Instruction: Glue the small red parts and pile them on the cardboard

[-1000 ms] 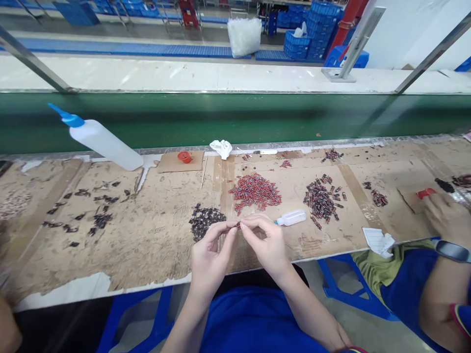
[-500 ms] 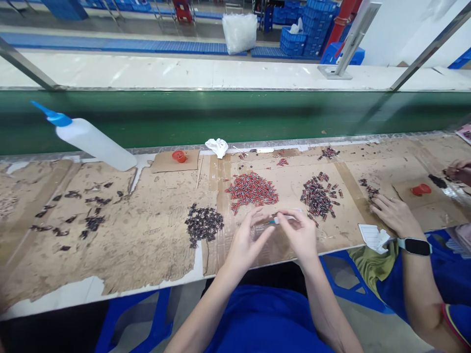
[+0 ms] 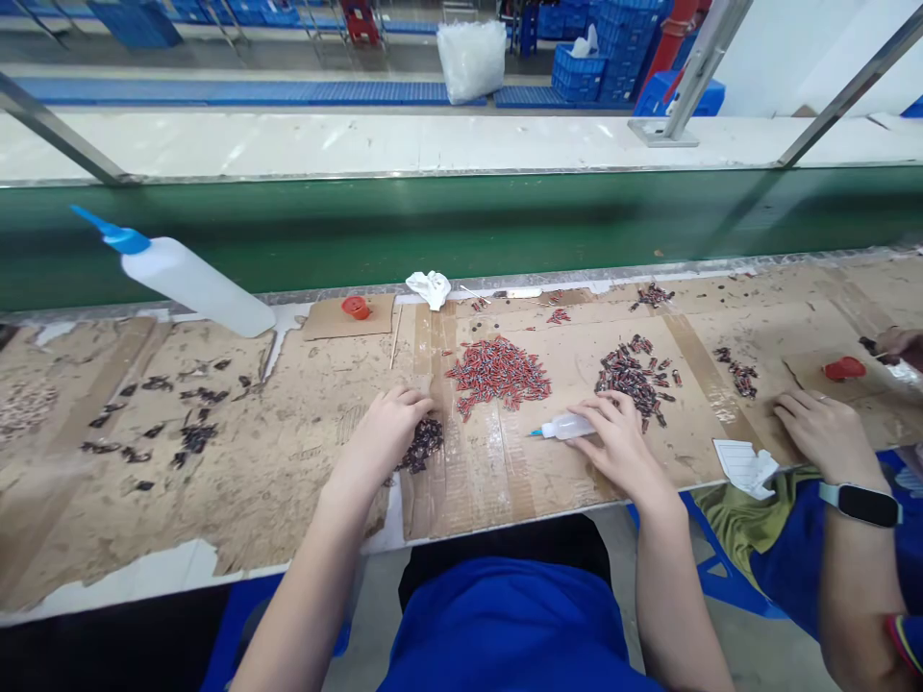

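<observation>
Hands split up now, no longer pinched together mid-surface like a second ago. Left hand (image 3: 386, 423) dropped onto the dark pile (image 3: 424, 440) at 7 o'clock of the red pile (image 3: 497, 370), fingers curled in the bits, actual grip hard to tell. Right hand (image 3: 612, 442) down at 5 o'clock, fingers grasping the small squeeze bottle (image 3: 566, 427) lying flat on the cardboard-covered surface (image 3: 288, 461). Looks like reloading for another piece.

Pile of dark parts (image 3: 425, 440): mostly hidden beneath left hand (image 3: 386, 431). Small squeeze bottle (image 3: 566, 427): rear covered by right hand (image 3: 612, 444).
</observation>
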The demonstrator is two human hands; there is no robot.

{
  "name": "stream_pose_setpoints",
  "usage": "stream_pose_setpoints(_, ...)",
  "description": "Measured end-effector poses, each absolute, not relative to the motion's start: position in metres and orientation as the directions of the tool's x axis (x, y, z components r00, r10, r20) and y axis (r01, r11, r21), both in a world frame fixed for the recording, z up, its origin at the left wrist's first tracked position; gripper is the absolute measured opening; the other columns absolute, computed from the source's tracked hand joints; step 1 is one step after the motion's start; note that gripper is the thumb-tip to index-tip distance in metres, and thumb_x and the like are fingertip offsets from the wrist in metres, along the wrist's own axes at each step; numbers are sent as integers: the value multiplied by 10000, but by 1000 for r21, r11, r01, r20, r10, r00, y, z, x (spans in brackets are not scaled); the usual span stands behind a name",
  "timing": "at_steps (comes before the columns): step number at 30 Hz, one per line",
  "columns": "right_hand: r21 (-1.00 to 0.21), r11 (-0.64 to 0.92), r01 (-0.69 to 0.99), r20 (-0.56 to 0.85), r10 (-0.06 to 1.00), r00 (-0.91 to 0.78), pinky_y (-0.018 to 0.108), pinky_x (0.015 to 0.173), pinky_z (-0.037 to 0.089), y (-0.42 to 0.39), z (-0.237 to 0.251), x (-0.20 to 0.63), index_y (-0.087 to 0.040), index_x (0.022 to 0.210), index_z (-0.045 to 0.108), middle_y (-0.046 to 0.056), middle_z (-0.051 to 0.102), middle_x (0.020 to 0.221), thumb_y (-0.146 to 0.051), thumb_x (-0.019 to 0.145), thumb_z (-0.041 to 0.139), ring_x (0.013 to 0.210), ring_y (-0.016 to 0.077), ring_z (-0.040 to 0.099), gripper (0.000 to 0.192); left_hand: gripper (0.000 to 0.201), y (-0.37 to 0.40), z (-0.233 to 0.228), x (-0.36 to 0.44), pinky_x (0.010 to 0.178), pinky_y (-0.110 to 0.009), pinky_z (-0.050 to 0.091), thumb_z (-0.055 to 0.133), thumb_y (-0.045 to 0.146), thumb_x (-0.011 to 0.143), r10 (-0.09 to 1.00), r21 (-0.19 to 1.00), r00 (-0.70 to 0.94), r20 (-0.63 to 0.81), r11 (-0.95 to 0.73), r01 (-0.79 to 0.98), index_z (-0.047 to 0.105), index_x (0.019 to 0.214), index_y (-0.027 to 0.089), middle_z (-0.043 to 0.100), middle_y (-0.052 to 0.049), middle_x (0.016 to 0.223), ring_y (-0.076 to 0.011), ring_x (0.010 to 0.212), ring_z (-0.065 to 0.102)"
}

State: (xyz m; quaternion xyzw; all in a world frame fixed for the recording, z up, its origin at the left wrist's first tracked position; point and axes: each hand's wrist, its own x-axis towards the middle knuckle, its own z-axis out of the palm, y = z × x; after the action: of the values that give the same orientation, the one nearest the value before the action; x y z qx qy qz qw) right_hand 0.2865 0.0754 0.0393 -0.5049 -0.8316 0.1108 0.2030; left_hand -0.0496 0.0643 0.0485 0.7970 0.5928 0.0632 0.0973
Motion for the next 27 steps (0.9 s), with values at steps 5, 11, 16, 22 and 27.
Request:
stream_pose_setpoints(5,-618,367,695,215,930,-299,463,871,500,70,47,284,-221,1066,655,112,688,1020,-413,865,640,994,292,590,278,308,68,57,-44,786,-370,456,382,5,843,952,104,282,-118,-270,957,637,924,156,651,-124,899,-275,887,600)
stream_pose_setpoints(11,-966,101,238,110,994,23,290,583,488,61,46,266,-199,888,672,44,716,800,-516,654,788,674,198,636,411,314,65,46,-46,777,-365,438,366,-32,811,964,109,259,-55,-252,962,600,830,177,591,-99,855,-252,838,576)
stream_pose_setpoints(16,-956,-8,-293,-80,968,236,222,464,402,64,42,249,-200,758,668,13,697,715,-456,509,841,568,137,585,396,266,57,40,-36,768,-348,453,396,42,862,959,330,251,130,-281,901,613,830,194,607,-75,884,-218,828,572)
stream_pose_setpoints(22,-881,-98,-462,-235,940,248,195,368,317,67,40,232,-208,734,641,-18,653,614,-460,544,795,439,95,496,350,157,27,32,17,811,-331,406,489,189,943,944,599,208,257,-325,732,640,938,233,688,-22,930,-181,916,610)
stream_pose_setpoints(27,-942,-106,-318,-188,953,237,204,408,366,61,35,219,-175,669,664,0,647,574,-422,555,806,462,103,518,306,115,14,13,35,834,-389,317,560,201,924,953,515,60,297,-213,830,653,863,232,731,-21,882,-222,976,596)
